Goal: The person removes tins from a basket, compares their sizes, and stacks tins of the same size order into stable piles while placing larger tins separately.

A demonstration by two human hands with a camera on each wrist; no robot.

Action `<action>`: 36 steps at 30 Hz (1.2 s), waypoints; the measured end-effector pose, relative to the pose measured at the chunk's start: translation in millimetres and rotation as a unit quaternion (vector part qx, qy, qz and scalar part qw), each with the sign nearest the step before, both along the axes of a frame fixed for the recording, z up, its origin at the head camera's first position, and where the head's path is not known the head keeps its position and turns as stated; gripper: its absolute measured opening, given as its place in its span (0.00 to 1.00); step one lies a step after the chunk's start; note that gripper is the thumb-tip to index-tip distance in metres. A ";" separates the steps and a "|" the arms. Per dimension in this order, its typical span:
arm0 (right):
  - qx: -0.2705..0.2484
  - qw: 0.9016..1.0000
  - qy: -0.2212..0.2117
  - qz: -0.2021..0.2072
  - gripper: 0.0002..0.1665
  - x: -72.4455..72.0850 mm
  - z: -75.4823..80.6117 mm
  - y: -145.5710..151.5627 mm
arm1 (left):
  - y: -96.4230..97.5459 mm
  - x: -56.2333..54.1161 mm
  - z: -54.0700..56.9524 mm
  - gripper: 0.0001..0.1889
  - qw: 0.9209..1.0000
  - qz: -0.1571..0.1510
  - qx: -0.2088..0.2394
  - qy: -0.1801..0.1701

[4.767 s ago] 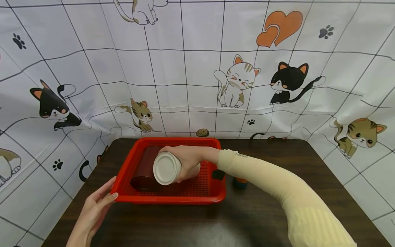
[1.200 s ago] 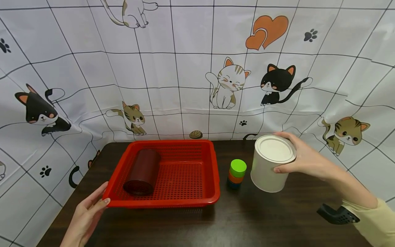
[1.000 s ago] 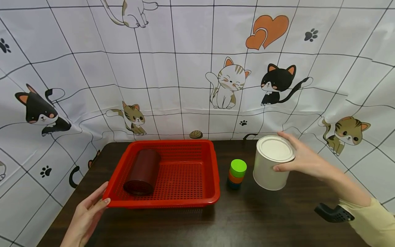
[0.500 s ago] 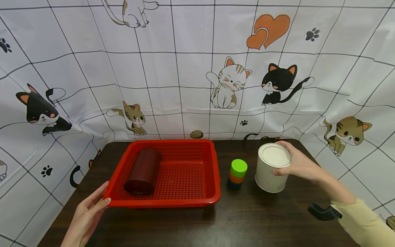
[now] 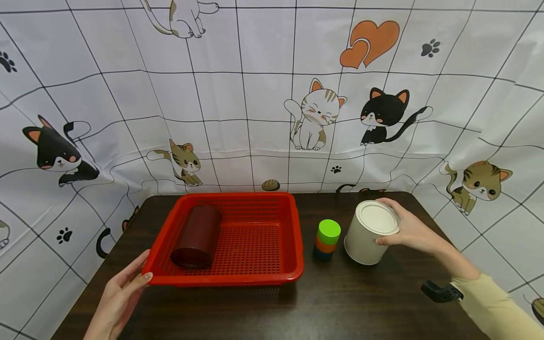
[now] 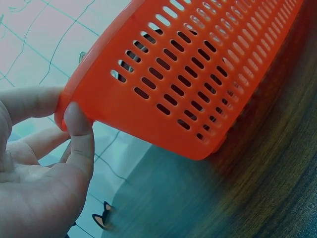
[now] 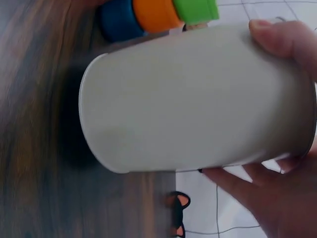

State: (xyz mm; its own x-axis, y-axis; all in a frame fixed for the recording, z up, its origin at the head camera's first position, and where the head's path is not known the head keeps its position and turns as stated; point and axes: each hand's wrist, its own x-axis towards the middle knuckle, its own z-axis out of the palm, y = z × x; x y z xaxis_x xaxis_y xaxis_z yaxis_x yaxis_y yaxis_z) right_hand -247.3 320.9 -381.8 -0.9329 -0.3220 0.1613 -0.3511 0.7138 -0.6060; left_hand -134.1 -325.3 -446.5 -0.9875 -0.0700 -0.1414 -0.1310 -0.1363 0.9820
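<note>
My left hand (image 5: 120,295) pinches the near left corner of a red plastic basket (image 5: 225,278) between thumb and fingers; the left wrist view shows the thumb (image 6: 79,121) on the rim. To the right of the basket, my right hand (image 5: 410,229) grips a white lidded can (image 5: 367,241) near its top, thumb on the near side. The can leans, its base to the left, close over the table. Beside it stands a small stack of green, orange and blue pieces (image 5: 326,240). Inside the basket, a dark red cylinder (image 5: 197,236) lies along the left side.
The dark wooden table (image 5: 297,311) carries everything. Behind it hangs a white sheet (image 5: 272,94) with grid lines and printed cats. A black strap piece (image 5: 442,292) sits at the right wrist, by the yellow sleeve (image 5: 488,302).
The right hand has carried the white can out of the basket to the right of the coloured stack. In the last half second its base has swung left. The left hand keeps its hold.
</note>
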 end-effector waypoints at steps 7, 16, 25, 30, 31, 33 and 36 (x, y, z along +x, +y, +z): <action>-0.013 0.999 0.000 0.042 0.60 -10.7 -14.7 11.1 | 0.2 -0.3 -0.3 0.36 1.000 -0.002 0.005 0.003; -0.049 0.994 -0.022 0.091 0.59 -19.5 -24.0 14.5 | 0.1 -0.5 0.7 0.37 1.000 0.003 -0.007 -0.018; -0.055 0.993 -0.027 0.103 0.58 -22.7 -26.9 15.9 | 0.0 -0.3 -0.4 0.36 1.000 0.001 0.004 -0.009; -0.057 0.992 -0.030 0.110 0.58 -24.2 -28.3 17.5 | 0.0 -0.6 -0.8 0.36 1.000 -0.001 0.003 -0.006; -0.058 0.992 -0.032 0.112 0.58 -24.6 -28.5 17.9 | 0.0 -0.6 -0.7 0.36 1.000 -0.001 0.003 -0.005; -0.058 0.991 -0.035 0.112 0.58 -25.5 -28.8 18.4 | 0.0 -0.6 -0.7 0.36 1.000 -0.001 0.003 -0.003; -0.051 0.992 -0.035 0.113 0.58 -26.6 -27.7 18.9 | 0.1 -0.8 -0.6 0.36 1.000 0.000 0.007 0.000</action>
